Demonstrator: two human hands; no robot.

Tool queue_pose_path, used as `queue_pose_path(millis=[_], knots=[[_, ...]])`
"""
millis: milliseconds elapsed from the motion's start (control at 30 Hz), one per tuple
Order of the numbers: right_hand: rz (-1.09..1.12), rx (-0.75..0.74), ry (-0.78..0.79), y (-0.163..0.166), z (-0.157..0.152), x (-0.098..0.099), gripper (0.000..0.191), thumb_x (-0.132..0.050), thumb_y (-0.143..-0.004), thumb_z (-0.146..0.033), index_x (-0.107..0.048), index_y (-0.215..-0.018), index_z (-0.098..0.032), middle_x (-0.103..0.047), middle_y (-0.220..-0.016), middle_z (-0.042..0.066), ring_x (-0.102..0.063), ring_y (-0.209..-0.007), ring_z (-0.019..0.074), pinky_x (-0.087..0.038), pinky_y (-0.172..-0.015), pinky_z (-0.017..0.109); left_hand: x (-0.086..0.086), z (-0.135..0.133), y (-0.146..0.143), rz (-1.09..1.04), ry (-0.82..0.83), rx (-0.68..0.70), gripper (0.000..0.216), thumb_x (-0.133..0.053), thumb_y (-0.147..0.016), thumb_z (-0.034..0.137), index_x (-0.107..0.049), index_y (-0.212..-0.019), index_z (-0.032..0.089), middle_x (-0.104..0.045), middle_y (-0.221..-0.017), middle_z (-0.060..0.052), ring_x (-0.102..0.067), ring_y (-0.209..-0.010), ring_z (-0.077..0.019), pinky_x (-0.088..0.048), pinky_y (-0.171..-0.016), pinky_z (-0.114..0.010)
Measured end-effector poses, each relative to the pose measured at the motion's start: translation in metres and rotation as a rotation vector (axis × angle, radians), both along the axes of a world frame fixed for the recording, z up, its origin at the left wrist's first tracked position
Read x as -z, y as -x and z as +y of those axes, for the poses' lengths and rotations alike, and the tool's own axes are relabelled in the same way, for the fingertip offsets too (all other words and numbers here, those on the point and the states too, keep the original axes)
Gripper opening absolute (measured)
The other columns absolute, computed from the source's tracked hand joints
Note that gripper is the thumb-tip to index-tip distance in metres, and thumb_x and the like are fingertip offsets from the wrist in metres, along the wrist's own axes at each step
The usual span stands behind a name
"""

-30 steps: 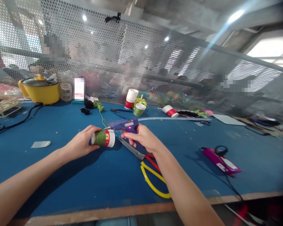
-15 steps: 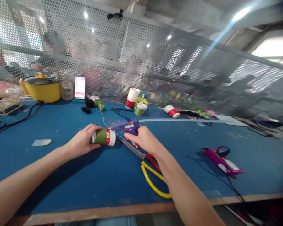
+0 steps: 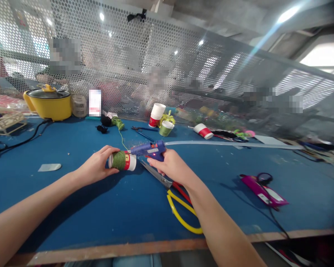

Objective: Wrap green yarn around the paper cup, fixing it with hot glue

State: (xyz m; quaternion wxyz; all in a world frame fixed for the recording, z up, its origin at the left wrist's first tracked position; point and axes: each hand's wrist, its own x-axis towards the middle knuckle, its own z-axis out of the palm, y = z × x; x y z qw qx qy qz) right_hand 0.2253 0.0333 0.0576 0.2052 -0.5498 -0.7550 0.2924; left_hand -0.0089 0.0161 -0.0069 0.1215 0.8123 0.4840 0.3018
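My left hand (image 3: 96, 167) grips a paper cup (image 3: 123, 161) lying on its side just above the blue table; green twine is wound round most of it and its rim end is white and red. My right hand (image 3: 171, 165) is closed round a blue glue gun (image 3: 150, 149) with a small red light lit. The gun's nozzle touches the top of the cup near the red band. A long clear glue stick (image 3: 225, 144) trails out of the gun's back to the right. A green twine strand runs from the cup to a twine ball (image 3: 117, 122) farther back.
Scissors with yellow and red handles (image 3: 178, 202) lie under my right wrist. A pink device with a cord (image 3: 263, 190) lies right. Paper cups (image 3: 157, 115), a yellow pot (image 3: 48, 103), a white scrap (image 3: 49, 167) and cables sit around. A perforated metal screen (image 3: 161, 70) bounds the back; people work behind it.
The glue gun's nozzle moved in slightly and now rests on the cup. Both hands keep their grips and barely shifted.
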Motion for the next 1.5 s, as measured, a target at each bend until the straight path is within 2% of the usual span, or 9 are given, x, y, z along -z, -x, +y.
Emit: queue_pose_path(millis=[467, 967, 1200, 1500], knots=[[-0.022, -0.066, -0.062, -0.001, -0.0028, -0.0009, 0.015, -0.054, -0.072, -0.028, -0.051, -0.062, -0.017, -0.048, -0.041, -0.005, -0.046, -0.039, 0.0093, -0.036, -0.044, 0.021, 0.0041, 0.0029, 0.0036, -0.065, 0.054, -0.012, 0.047, -0.061, -0.072, 0.035, -0.046, -0.113, 0.017, -0.053, -0.109, -0.01, -0.057, -0.096, -0.0251, -0.048, -0.083, -0.041], [-0.039, -0.083, -0.021, -0.0021, -0.0042, -0.001, 0.016, -0.054, -0.072, -0.028, -0.051, -0.061, -0.017, -0.05, -0.042, -0.004, -0.045, -0.039, 0.0088, -0.035, -0.043, 0.02, 0.0039, 0.0034, 0.0056, -0.091, 0.07, -0.007, 0.047, -0.06, -0.073, 0.037, -0.045, -0.112, 0.017, -0.053, -0.109, -0.01, -0.057, -0.094, -0.0248, -0.048, -0.081, -0.04], [-0.044, -0.052, -0.067, -0.0009, -0.005, -0.0023, 0.014, -0.054, -0.072, -0.028, -0.053, -0.066, -0.016, -0.05, -0.042, -0.004, -0.047, -0.04, 0.0098, -0.036, -0.045, 0.021, 0.0033, 0.0026, 0.0044, -0.054, 0.002, 0.027, 0.044, -0.061, -0.072, 0.031, -0.045, -0.111, 0.017, -0.053, -0.108, -0.01, -0.055, -0.096, -0.0244, -0.047, -0.082, -0.039], [-0.04, -0.023, -0.069, -0.0005, -0.0034, -0.0029, 0.016, -0.055, -0.072, -0.028, -0.052, -0.062, -0.016, -0.052, -0.042, -0.003, -0.047, -0.037, 0.0094, -0.037, -0.042, 0.021, 0.0012, -0.0014, 0.0012, 0.009, -0.074, 0.063, 0.043, -0.061, -0.072, 0.021, -0.043, -0.111, 0.02, -0.052, -0.108, -0.008, -0.054, -0.098, -0.0229, -0.047, -0.083, -0.037]])
